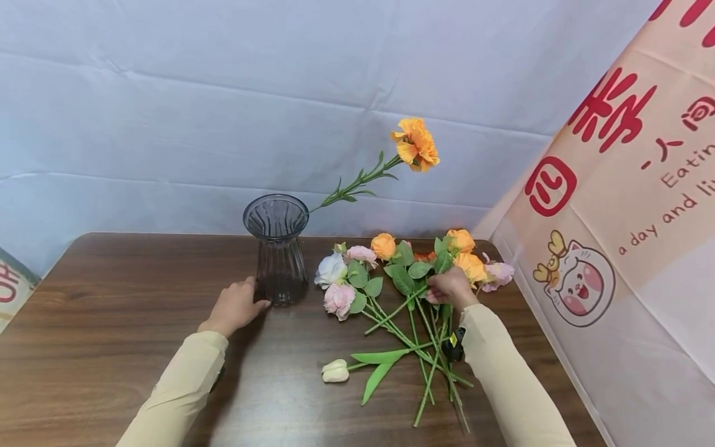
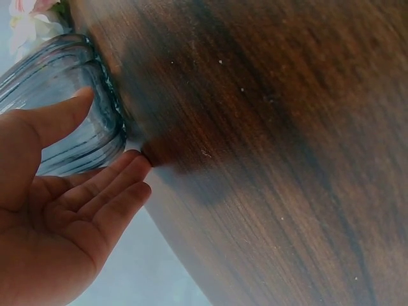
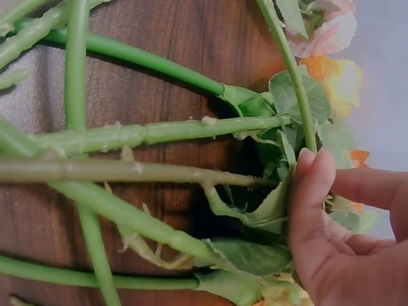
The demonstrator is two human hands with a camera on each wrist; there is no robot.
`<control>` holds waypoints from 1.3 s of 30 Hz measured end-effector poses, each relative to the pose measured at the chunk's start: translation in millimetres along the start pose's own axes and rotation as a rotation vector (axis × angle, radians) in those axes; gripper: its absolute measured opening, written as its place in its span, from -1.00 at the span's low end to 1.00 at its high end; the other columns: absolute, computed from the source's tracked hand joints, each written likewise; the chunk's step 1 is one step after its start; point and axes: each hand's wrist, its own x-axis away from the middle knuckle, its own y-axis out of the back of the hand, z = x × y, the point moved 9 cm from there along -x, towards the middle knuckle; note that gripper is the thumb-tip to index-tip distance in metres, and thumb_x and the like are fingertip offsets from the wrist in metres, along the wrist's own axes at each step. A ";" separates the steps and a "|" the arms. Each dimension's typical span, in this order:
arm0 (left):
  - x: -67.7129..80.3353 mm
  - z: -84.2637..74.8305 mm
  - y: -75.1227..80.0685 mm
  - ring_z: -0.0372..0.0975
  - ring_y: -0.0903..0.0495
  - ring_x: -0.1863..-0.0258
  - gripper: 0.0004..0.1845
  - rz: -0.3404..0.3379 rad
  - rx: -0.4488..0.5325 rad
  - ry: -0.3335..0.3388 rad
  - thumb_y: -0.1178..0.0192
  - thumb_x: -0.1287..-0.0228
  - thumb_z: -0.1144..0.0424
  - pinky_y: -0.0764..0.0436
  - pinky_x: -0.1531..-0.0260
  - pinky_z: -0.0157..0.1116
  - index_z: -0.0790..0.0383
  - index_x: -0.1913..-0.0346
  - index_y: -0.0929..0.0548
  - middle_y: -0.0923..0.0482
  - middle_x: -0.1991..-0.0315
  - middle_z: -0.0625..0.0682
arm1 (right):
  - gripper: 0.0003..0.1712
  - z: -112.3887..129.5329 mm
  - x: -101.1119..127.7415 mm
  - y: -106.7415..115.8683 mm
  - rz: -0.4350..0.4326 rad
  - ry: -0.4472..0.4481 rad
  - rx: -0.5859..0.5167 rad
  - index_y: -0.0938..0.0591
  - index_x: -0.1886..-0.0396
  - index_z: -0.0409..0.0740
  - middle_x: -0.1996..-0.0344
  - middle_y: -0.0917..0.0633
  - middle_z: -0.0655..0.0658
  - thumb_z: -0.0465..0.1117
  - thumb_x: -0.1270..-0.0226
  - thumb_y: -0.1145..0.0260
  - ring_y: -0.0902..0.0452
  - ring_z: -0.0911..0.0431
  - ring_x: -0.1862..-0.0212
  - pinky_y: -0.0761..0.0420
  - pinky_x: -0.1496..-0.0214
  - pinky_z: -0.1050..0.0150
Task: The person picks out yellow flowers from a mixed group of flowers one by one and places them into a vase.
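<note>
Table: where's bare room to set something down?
Bare wood on the table left of the vase and left hand, and the near strip between the sleeves. Crowded: flower pile under the right hand, right of the vase.

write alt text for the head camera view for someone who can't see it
A person's left hand rests against the base of a ribbed glass vase holding one orange flower, while the right hand reaches into a pile of artificial flowers lying on a dark wooden table. A single white bud lies nearer the person.
</note>
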 end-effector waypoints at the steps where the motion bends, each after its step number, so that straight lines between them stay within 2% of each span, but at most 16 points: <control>1: -0.1 -0.2 -0.2 0.27 -0.49 0.14 -0.37 0.003 -0.003 0.001 -0.23 -0.17 0.16 -0.48 0.16 0.11 0.66 -0.08 -0.33 -0.46 0.09 0.50 | -0.70 -1.4 -1.1 0.6 -0.005 -0.004 -0.002 -0.44 0.11 -0.60 0.73 -0.57 -0.15 -0.40 -0.28 -0.11 -0.54 0.13 0.68 -0.63 0.51 0.25; 9: 0.5 -0.5 -0.7 0.28 -0.47 0.11 -0.34 0.013 -0.006 0.005 -0.23 -0.17 0.16 -0.47 0.14 0.11 0.68 -0.11 -0.30 -0.44 0.06 0.52 | -0.68 -7.5 -7.5 -0.7 -0.001 -0.011 -0.046 -0.39 0.06 -0.60 0.71 -0.56 -0.15 -0.41 -0.27 -0.10 -0.55 0.12 0.66 -0.63 0.51 0.26; 16: 0.5 -0.8 0.1 0.29 -0.47 0.11 -0.33 0.005 0.002 0.003 -0.23 -0.17 0.16 -0.47 0.13 0.11 0.68 -0.11 -0.30 -0.43 0.05 0.52 | -0.43 -8.5 -3.8 -1.3 0.057 -0.038 -0.136 -0.14 -0.23 -0.56 0.65 -0.56 -0.18 -0.45 -0.27 -0.08 -0.57 0.10 0.63 -0.64 0.48 0.27; 19: 0.4 -1.2 0.4 0.29 -0.47 0.12 -0.33 -0.001 0.000 0.000 -0.24 -0.17 0.16 -0.47 0.13 0.11 0.68 -0.10 -0.31 -0.44 0.06 0.52 | -0.39 -9.5 -2.7 -2.0 0.086 -0.051 -0.183 -0.10 -0.27 -0.53 0.65 -0.55 -0.18 -0.47 -0.27 -0.07 -0.58 0.09 0.62 -0.65 0.44 0.27; 28: 1.2 -1.2 0.1 0.29 -0.45 0.09 -0.33 0.007 0.002 0.013 -0.23 -0.17 0.16 -0.46 0.12 0.11 0.69 -0.12 -0.30 -0.42 0.03 0.52 | -0.50 -9.3 0.4 -0.9 0.130 -0.065 -0.257 -0.20 -0.17 -0.58 0.66 -0.55 -0.20 -0.51 -0.25 -0.04 -0.61 0.04 0.59 -0.65 0.39 0.26; 39: 1.5 -1.3 1.8 0.28 -0.48 0.13 -0.36 -0.003 0.000 0.003 -0.24 -0.16 0.16 -0.48 0.15 0.11 0.67 -0.08 -0.33 -0.46 0.09 0.51 | -0.69 -4.7 7.0 -1.5 0.176 -0.057 -0.321 -0.32 0.01 -0.60 0.68 -0.56 -0.21 -0.54 -0.25 0.00 -0.60 0.02 0.59 -0.65 0.38 0.24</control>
